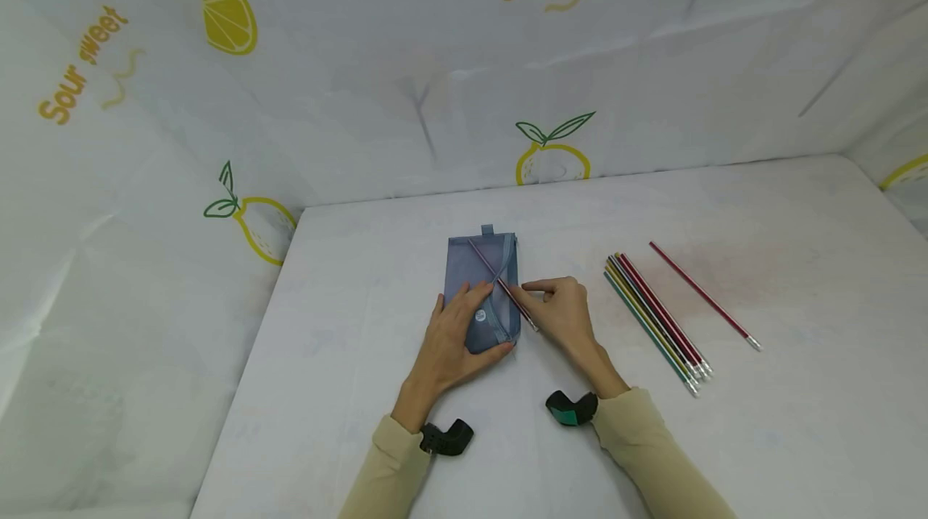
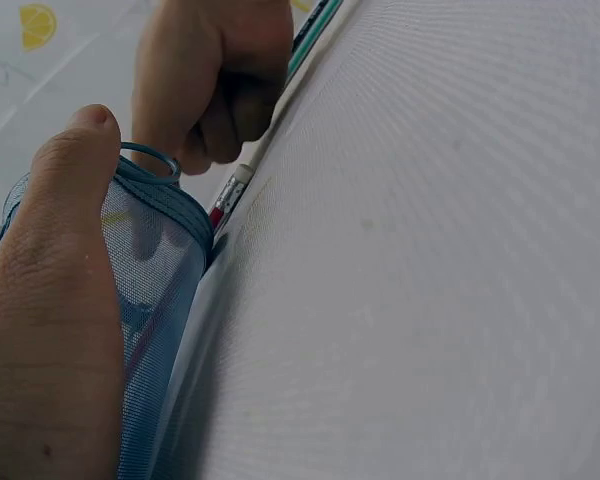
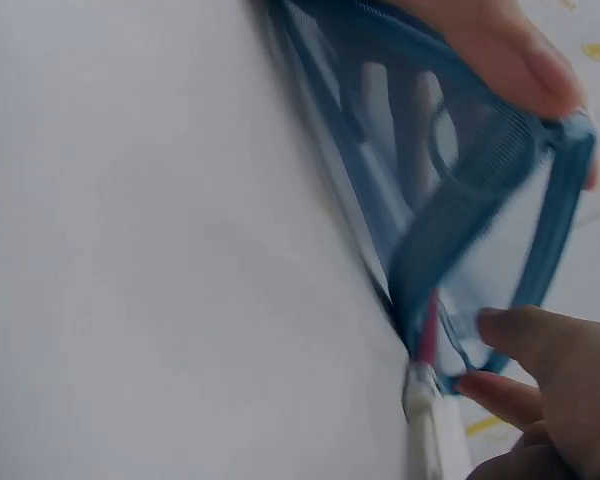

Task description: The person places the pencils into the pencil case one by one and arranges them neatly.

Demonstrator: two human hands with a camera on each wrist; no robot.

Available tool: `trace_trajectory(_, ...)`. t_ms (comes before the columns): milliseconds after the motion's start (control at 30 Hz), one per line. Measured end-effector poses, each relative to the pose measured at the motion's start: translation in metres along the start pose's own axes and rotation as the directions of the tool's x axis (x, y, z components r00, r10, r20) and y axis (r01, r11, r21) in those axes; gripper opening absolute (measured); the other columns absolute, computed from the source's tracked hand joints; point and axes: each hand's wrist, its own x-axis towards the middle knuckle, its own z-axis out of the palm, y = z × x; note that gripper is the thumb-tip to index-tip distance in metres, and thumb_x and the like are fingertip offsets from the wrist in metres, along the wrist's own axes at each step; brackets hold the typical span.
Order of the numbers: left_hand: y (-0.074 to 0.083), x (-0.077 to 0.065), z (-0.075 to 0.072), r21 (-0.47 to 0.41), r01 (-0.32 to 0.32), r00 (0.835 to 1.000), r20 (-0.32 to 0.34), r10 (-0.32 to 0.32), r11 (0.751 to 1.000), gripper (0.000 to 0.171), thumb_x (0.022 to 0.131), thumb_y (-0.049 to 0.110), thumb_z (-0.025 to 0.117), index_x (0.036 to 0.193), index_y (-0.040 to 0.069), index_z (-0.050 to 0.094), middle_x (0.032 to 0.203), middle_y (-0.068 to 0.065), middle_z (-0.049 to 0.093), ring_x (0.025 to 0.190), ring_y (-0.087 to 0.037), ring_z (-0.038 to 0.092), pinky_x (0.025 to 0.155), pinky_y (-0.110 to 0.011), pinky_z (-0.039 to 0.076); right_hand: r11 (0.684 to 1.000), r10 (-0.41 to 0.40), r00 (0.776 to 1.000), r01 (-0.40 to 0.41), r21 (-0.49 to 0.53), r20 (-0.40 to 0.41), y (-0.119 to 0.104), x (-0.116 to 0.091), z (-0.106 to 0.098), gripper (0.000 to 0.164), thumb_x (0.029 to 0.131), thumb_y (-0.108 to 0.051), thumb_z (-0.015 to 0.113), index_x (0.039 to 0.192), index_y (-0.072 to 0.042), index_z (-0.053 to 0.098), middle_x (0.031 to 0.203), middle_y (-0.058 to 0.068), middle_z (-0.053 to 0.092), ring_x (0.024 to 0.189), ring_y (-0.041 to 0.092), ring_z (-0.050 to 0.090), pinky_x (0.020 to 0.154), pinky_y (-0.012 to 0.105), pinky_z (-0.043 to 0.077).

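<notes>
A blue mesh zip pouch lies on the table with its zipped side gaping. My left hand holds it, the fingers spread over the front and the thumb at the near right corner. A dark red pencil lies slantwise, mostly inside the pouch. Its white eraser end pokes out of the opening. At the pouch's right edge is my right hand. In the right wrist view, the thumb and a finger of the right hand pinch the pouch's rim beside the pencil.
To the right lies a bundle of several pencils in red, dark, yellow and green, erasers towards me. One red pencil lies apart farther right. A white sheet printed with lemons hangs behind the white table.
</notes>
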Motion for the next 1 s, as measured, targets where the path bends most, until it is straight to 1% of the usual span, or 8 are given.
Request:
trace_trajectory(167,-0.001,0.001,-0.001,0.003,-0.001,1.0,0.003,0.001,1.0,0.089,0.079,0.043,0.086,0.152,0.019,0.043,0.151,-0.007,0.057,0.143,-0.038,0.051,0.112,-0.075,0.035,0.992,-0.004,0.998,0.011,-0.123,0.064,0.006,-0.015,-0.016,0.026,0.086,-0.025,0.082,0.091,0.001,0.082,0.042,-0.004,0.047,0.043,0.005,0.03,0.041,0.022,0.026)
trace_trajectory(333,-0.001,0.001,-0.001,-0.005,0.001,1.0,0.003,-0.001,1.0,0.087,0.079,0.043,0.086,0.152,0.018,0.044,0.152,-0.01,0.057,0.143,-0.039,0.051,0.113,-0.075,0.034,0.985,-0.085,0.994,0.096,-0.145,0.075,0.008,-0.022,-0.016,0.015,0.084,-0.013,0.082,0.082,0.001,0.082,0.053,0.005,0.065,0.046,0.005,0.037,0.043,0.02,0.029)
trace_trajectory(500,0.0,0.0,0.001,-0.006,-0.01,1.0,0.002,0.01,1.0,0.086,0.078,0.043,0.086,0.15,0.015,0.047,0.152,-0.012,0.056,0.143,-0.04,0.051,0.112,-0.076,0.034,0.974,-0.107,0.992,0.117,-0.196,0.059,0.007,-0.028,-0.015,0.017,0.084,-0.016,0.082,0.086,0.001,0.082,0.064,0.011,0.072,0.051,0.007,0.038,0.045,0.02,0.029)
trace_trajectory(633,0.0,0.001,0.001,0.006,-0.019,1.0,-0.008,0.019,1.0,0.087,0.078,0.043,0.087,0.15,0.017,0.046,0.152,-0.01,0.057,0.142,-0.039,0.052,0.111,-0.076,0.035,0.966,-0.13,0.99,0.137,-0.221,0.047,0.006,-0.03,-0.015,0.017,0.083,-0.016,0.084,0.086,0.0,0.082,0.067,0.012,0.073,0.054,0.009,0.038,0.046,0.02,0.028)
trace_trajectory(733,0.0,0.0,0.001,0.012,-0.021,1.0,-0.007,0.021,1.0,0.088,0.078,0.043,0.087,0.151,0.018,0.045,0.152,-0.01,0.057,0.142,-0.039,0.053,0.111,-0.075,0.036,0.975,-0.146,0.989,0.15,-0.166,0.036,0.006,-0.03,-0.012,0.012,0.083,-0.011,0.082,0.084,0.002,0.082,0.067,0.013,0.075,0.05,0.005,0.038,0.045,0.019,0.028)
trace_trajectory(833,0.0,0.0,0.001,0.018,-0.022,1.0,0.005,0.022,1.0,0.089,0.078,0.045,0.086,0.152,0.02,0.044,0.153,-0.009,0.056,0.143,-0.039,0.051,0.112,-0.075,0.036,0.991,-0.116,0.993,0.118,-0.07,0.028,0.006,-0.03,-0.008,0.011,0.085,-0.009,0.08,0.083,0.001,0.082,0.064,0.012,0.074,0.042,-0.002,0.035,0.042,0.017,0.027)
trace_trajectory(900,0.001,-0.001,0.001,0.02,-0.017,1.0,0.017,0.017,1.0,0.089,0.078,0.045,0.086,0.153,0.021,0.043,0.154,-0.009,0.055,0.144,-0.039,0.05,0.113,-0.075,0.035,0.997,-0.081,0.996,0.081,0.0,0.035,0.005,-0.03,-0.004,0.012,0.087,-0.01,0.079,0.083,0.001,0.082,0.055,0.009,0.069,0.039,-0.005,0.032,0.041,0.016,0.026)
trace_trajectory(1000,0.003,-0.001,0.0,0.02,-0.011,0.999,0.031,0.01,1.0,0.09,0.078,0.047,0.085,0.154,0.022,0.044,0.155,-0.01,0.053,0.145,-0.04,0.048,0.113,-0.075,0.033,0.997,-0.021,0.998,0.017,0.077,0.063,0.003,-0.03,0.001,0.015,0.089,-0.013,0.078,0.084,0.001,0.082,0.043,0.002,0.055,0.037,-0.007,0.026,0.041,0.015,0.023)
